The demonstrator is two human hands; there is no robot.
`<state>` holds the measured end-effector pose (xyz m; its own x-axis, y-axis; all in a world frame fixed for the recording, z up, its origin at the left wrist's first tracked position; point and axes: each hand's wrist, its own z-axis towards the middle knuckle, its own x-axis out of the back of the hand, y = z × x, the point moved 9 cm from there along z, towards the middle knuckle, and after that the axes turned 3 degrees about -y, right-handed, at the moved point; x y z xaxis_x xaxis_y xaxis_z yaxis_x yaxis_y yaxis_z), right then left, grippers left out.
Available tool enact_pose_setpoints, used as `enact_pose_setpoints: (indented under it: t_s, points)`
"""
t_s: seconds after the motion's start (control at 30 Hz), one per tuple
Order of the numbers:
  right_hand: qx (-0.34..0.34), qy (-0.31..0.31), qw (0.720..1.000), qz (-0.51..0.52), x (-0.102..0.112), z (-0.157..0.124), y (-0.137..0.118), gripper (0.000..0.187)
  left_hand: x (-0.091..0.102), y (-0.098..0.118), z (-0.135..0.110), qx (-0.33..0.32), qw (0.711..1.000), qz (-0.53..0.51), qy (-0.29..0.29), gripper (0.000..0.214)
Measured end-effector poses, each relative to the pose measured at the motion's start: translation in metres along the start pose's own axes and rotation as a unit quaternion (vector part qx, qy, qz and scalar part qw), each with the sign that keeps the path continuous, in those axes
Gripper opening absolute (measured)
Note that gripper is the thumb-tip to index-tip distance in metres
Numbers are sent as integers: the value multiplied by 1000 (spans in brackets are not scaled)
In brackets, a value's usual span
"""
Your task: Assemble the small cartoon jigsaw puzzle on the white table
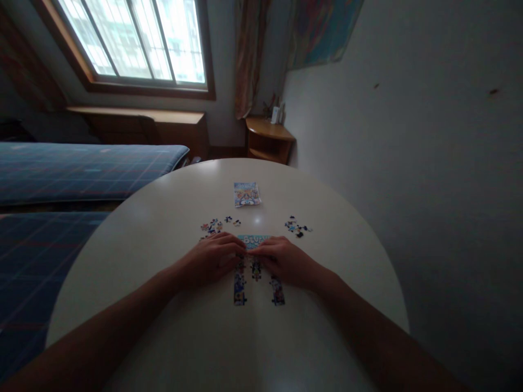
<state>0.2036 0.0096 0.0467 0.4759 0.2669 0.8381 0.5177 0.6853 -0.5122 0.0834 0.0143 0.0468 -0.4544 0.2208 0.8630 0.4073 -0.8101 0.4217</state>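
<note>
A partly joined jigsaw puzzle (239,286) lies on the round white table (171,337), its blue top strip lettered and two side strips running toward me. Between the strips a short column of joined pieces (256,270) hangs down from the top. My left hand (216,255) is closed on the puzzle's upper left part, fingers pressed together. From the other side, my right hand (284,257) grips the upper right part, and its fingertips meet those of the left just under the lettering. The fingers hide the exact pieces they touch.
Loose puzzle pieces (211,225) lie in a cluster beyond my left hand, and more loose pieces (299,226) beyond my right. A printed packet (247,194) rests farther back. A plaid bed (90,169) borders the table's left; a wall (429,163) stands at right.
</note>
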Motion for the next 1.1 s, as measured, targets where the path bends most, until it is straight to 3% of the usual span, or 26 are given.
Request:
enact_pose_setpoints:
  t_s: [0.27, 0.63, 1.1]
  points:
    - [-4, -2, 999, -38, -8, 6, -6, 33, 5, -3, -1, 15, 1000, -4, 12, 16]
    - [-13, 17, 999, -41, -3, 4, -5, 31, 5, -3, -1, 25, 1000, -2, 13, 16]
    - [-78, 44, 994, -66, -1, 5, -8, 20, 5, -3, -3, 32, 999, -21, -7, 13]
